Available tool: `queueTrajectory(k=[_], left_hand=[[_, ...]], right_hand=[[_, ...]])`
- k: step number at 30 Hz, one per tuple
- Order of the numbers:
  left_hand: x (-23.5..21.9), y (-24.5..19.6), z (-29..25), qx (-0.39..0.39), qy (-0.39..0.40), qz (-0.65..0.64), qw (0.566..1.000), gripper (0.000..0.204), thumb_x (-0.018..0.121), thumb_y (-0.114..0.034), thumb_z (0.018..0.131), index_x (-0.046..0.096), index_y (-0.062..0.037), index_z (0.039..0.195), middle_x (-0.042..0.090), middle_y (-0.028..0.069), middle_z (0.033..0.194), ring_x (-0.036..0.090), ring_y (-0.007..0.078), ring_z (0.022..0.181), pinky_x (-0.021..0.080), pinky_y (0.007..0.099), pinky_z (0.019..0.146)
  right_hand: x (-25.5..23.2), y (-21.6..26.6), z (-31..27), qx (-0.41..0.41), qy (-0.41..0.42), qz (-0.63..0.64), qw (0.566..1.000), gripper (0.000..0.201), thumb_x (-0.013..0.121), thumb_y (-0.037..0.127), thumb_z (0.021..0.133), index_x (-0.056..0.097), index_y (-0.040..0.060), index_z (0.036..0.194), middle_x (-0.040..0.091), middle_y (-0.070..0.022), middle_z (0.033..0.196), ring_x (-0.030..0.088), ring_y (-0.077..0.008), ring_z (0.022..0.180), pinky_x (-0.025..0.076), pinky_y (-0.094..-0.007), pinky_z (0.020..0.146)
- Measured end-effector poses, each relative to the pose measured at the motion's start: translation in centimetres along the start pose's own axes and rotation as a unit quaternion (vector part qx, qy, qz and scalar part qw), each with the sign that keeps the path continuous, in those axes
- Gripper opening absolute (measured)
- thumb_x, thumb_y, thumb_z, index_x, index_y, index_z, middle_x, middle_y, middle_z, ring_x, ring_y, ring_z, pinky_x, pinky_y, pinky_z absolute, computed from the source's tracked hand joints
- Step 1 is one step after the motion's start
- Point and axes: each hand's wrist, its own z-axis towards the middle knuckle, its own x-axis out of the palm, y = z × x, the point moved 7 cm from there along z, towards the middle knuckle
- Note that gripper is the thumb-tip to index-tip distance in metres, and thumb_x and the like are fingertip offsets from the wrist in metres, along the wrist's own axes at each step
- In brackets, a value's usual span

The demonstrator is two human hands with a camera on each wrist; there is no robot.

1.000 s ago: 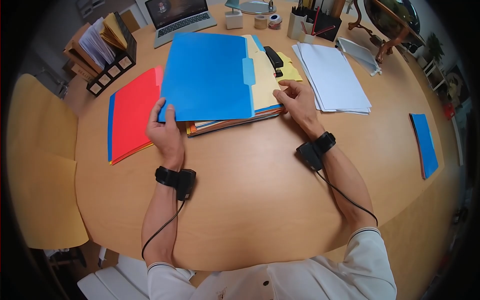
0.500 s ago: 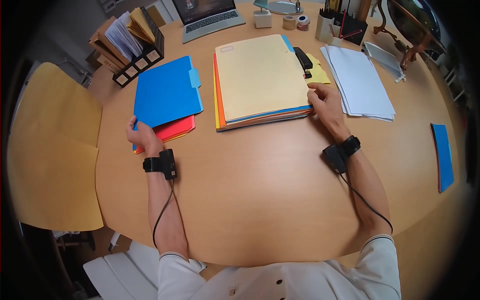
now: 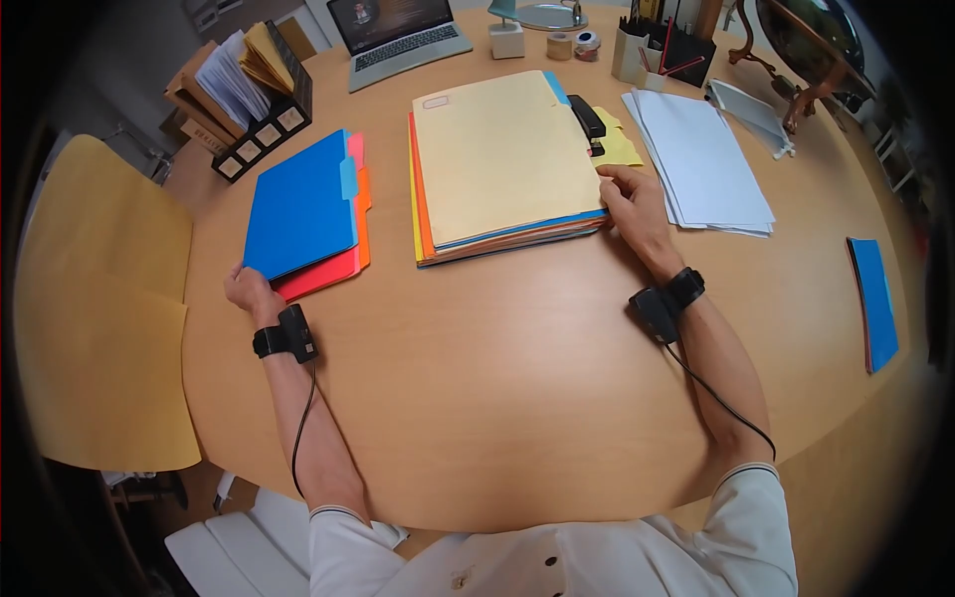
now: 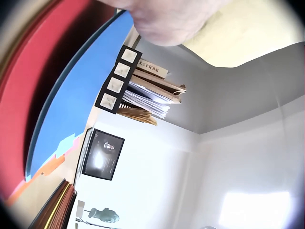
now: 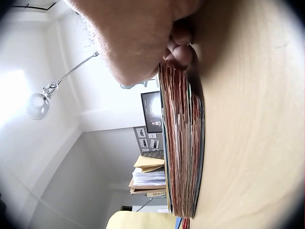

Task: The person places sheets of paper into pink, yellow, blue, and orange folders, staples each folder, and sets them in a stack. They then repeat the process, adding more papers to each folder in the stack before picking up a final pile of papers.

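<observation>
My left hand (image 3: 254,292) grips the near left corner of a blue file folder (image 3: 301,207) with a side tab. That folder lies over red and orange folders (image 3: 333,273) at the left; in the left wrist view its near edge stands raised, a dark gap above the red folder (image 4: 24,102). A thick stack of folders, topped by a cream folder (image 3: 512,159), sits in the middle. At its right edge my right hand (image 3: 640,217) holds the stack's side, several fingers curled against the layered edges (image 5: 181,138) in the right wrist view.
Behind the stack are a black stapler (image 3: 587,124) and yellow paper (image 3: 620,144). White sheets (image 3: 701,164) lie to the right, a narrow blue-topped pile (image 3: 873,303) farther right. A file holder (image 3: 261,139), laptop (image 3: 410,48) and pen holders (image 3: 637,52) stand at the back.
My left hand has carried the blue folder leftward from above the middle stack and lowered it over the red folders, uncovering the cream folder. My right hand stays at the stack's right edge.
</observation>
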Motion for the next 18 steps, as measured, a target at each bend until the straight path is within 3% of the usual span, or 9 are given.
queueTrajectory(k=[1, 3, 7, 8, 10, 13, 15, 16, 18], left_hand=[[0.1, -0.5, -0.7, -0.002, 0.005, -0.002, 1.000, 0.035, 0.054, 0.004, 0.087, 0.062, 0.0048, 0.121, 0.067, 0.0225, 0.114, 0.065, 0.0308, 0.101, 0.053, 0.0388, 0.090], [-0.6, -4.5, -3.1, 0.055, -0.103, 0.334, 0.935, 0.035, 0.054, 0.001, 0.089, 0.061, 0.0023, 0.124, 0.066, 0.0239, 0.112, 0.064, 0.0338, 0.105, 0.050, 0.0403, 0.094], [1.0, -9.1, -7.3, 0.204, -0.177, 0.378, 0.885, 0.031, 0.059, -0.006, 0.092, 0.064, -0.0007, 0.123, 0.067, 0.0233, 0.114, 0.063, 0.0344, 0.109, 0.048, 0.0409, 0.099], [3.0, -9.5, -7.4, 0.237, -0.054, 0.260, 0.934, 0.030, 0.063, -0.010, 0.093, 0.065, -0.0008, 0.122, 0.067, 0.0213, 0.116, 0.063, 0.0331, 0.110, 0.048, 0.0404, 0.099], [6.8, -11.5, -10.4, 0.270, 0.151, 0.108, 0.945, 0.033, 0.071, -0.019, 0.092, 0.067, -0.0006, 0.120, 0.068, 0.0182, 0.118, 0.063, 0.0312, 0.110, 0.048, 0.0399, 0.099], [11.3, -13.6, -19.4, 0.322, 0.345, 0.056, 0.880, 0.039, 0.076, -0.025, 0.091, 0.067, -0.0007, 0.120, 0.068, 0.0151, 0.121, 0.062, 0.0307, 0.113, 0.047, 0.0403, 0.101], [12.7, -14.1, -25.6, 0.294, 0.467, 0.085, 0.829, 0.057, 0.076, -0.036, 0.090, 0.062, 0.0039, 0.129, 0.057, 0.0240, 0.138, 0.051, 0.0372, 0.130, 0.040, 0.0447, 0.110], [12.8, -13.9, -27.3, 0.293, 0.468, 0.083, 0.830, 0.057, 0.076, -0.036, 0.090, 0.062, 0.0039, 0.129, 0.057, 0.0240, 0.138, 0.051, 0.0372, 0.130, 0.040, 0.0447, 0.110], [13.5, -12.9, -30.8, 0.381, 0.498, 0.207, 0.751, 0.084, 0.070, -0.050, 0.092, 0.047, 0.0130, 0.142, 0.039, 0.0351, 0.152, 0.037, 0.0439, 0.143, 0.031, 0.0467, 0.118]], right_hand=[[0.0, 0.1, 0.0, -0.008, -0.003, -0.003, 1.000, 0.030, 0.059, 0.012, 0.091, 0.072, -0.0070, 0.110, 0.066, -0.0094, 0.068, 0.060, -0.0120, 0.057, 0.047, -0.0297, 0.053], [-0.5, 0.0, 0.0, 0.001, -0.007, -0.012, 1.000, 0.030, 0.059, 0.011, 0.091, 0.071, -0.0071, 0.111, 0.067, -0.0103, 0.069, 0.060, -0.0119, 0.058, 0.047, -0.0297, 0.053], [0.0, -0.1, 0.0, 0.008, 0.010, 0.015, 1.000, 0.030, 0.058, 0.012, 0.091, 0.072, -0.0066, 0.111, 0.067, -0.0084, 0.069, 0.059, -0.0116, 0.056, 0.047, -0.0290, 0.052], [0.0, 0.0, 0.0, 0.029, 0.019, 0.034, 0.999, 0.030, 0.058, 0.012, 0.092, 0.072, -0.0064, 0.111, 0.067, -0.0078, 0.069, 0.059, -0.0113, 0.055, 0.047, -0.0285, 0.052], [0.1, -0.4, 0.0, 0.050, 0.028, 0.052, 0.997, 0.030, 0.058, 0.013, 0.092, 0.072, -0.0061, 0.111, 0.067, -0.0072, 0.070, 0.058, -0.0110, 0.054, 0.047, -0.0279, 0.052], [0.2, -1.4, 0.3, 0.035, 0.029, 0.055, 0.997, 0.030, 0.058, 0.014, 0.092, 0.072, -0.0056, 0.111, 0.068, -0.0072, 0.070, 0.058, -0.0103, 0.053, 0.047, -0.0277, 0.052], [0.0, -1.1, 0.4, -0.004, 0.016, 0.045, 0.999, 0.031, 0.060, 0.014, 0.092, 0.072, -0.0066, 0.110, 0.068, -0.0078, 0.070, 0.059, -0.0101, 0.054, 0.047, -0.0281, 0.052], [-0.1, -1.0, 0.4, -0.004, 0.016, 0.043, 0.999, 0.031, 0.060, 0.014, 0.092, 0.072, -0.0066, 0.110, 0.068, -0.0078, 0.070, 0.059, -0.0101, 0.054, 0.047, -0.0281, 0.052], [-0.2, -1.2, 0.3, 0.030, 0.027, 0.056, 0.998, 0.033, 0.065, 0.019, 0.092, 0.072, -0.0077, 0.110, 0.069, -0.0081, 0.070, 0.059, -0.0104, 0.055, 0.047, -0.0281, 0.052]])
